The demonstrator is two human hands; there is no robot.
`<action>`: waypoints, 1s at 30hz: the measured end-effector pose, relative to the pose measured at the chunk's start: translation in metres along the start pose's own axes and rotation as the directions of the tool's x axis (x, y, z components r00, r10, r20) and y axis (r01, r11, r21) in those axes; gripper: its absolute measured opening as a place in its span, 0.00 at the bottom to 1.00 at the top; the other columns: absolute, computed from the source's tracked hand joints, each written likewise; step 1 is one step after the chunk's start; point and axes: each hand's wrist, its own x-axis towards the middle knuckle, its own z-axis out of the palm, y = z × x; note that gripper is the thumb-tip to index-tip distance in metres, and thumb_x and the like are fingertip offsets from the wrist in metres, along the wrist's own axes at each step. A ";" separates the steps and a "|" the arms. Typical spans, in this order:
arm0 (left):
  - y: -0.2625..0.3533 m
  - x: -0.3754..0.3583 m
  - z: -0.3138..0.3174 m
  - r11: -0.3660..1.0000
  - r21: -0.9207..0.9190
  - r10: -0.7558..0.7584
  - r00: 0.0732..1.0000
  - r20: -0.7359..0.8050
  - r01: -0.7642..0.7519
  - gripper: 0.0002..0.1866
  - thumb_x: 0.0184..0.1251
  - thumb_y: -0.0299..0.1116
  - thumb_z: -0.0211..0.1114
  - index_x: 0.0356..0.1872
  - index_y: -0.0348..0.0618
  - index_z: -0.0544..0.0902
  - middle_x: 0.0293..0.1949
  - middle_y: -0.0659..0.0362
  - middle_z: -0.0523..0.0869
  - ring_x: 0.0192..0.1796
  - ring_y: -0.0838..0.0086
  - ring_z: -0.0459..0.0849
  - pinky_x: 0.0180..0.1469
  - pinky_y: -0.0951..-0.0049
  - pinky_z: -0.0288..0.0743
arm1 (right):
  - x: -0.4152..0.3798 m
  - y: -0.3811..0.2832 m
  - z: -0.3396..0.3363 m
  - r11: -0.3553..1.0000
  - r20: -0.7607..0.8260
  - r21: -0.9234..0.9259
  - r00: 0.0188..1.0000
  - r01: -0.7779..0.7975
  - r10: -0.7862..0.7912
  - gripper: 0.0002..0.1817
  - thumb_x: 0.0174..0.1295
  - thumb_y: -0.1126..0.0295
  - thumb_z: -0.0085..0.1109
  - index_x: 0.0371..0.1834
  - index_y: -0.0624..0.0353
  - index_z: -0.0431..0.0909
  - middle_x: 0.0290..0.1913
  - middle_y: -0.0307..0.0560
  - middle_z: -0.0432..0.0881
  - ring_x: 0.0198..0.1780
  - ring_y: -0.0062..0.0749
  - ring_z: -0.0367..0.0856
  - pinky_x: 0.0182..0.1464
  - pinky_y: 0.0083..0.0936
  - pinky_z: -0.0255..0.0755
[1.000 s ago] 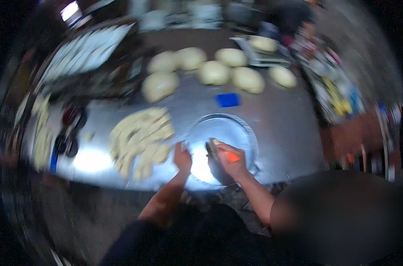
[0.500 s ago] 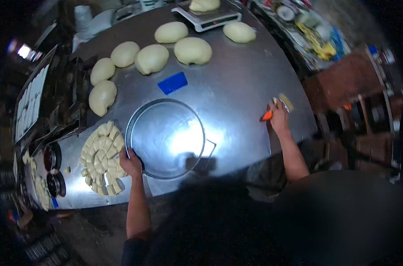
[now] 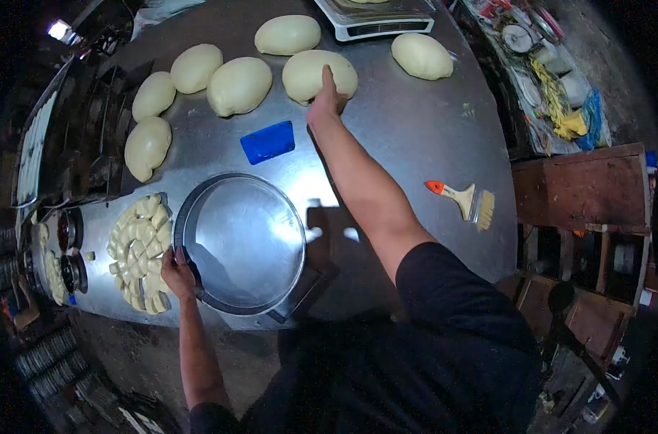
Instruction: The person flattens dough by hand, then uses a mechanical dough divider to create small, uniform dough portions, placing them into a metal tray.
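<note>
My left hand (image 3: 177,273) grips the left rim of a round metal pan (image 3: 251,309), fingers wrapped over the edge. The pan stands on the steel table, tilt not clear. My right hand (image 3: 327,103) reaches to the front of a large dough ball (image 3: 298,74), one digit stretched over it; the other fingers are partly hidden, and it seems to touch the dough. A blue dough scraper (image 3: 268,142) lies between pan and dough balls. The brush (image 3: 461,200), with orange-tipped handle, lies on the right of the table. Cut dough pieces (image 3: 139,246) cluster left of the pan.
More dough balls (image 3: 240,87) line the back and left. A scale (image 3: 378,27) stands at the back, one ball (image 3: 422,56) beside it. Dark round containers (image 3: 69,230) sit at the far left. A cluttered shelf (image 3: 532,72) and a wooden cabinet (image 3: 582,192) border the right.
My right hand has let go of the brush and moved left and forward to a dough ball. My left hand still holds the pan, which has shifted slightly left in view.
</note>
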 end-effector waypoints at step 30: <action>0.268 -0.216 -0.057 0.695 -0.624 0.256 0.687 0.680 0.358 0.20 0.69 0.44 0.65 0.43 0.31 0.82 0.36 0.56 0.86 0.34 0.78 0.82 0.37 0.75 0.77 | -0.534 -0.196 -0.232 0.887 0.363 -0.440 0.931 0.138 0.035 0.31 0.60 0.62 0.67 0.64 0.63 0.68 0.54 0.52 0.79 0.54 0.35 0.79 0.57 0.30 0.73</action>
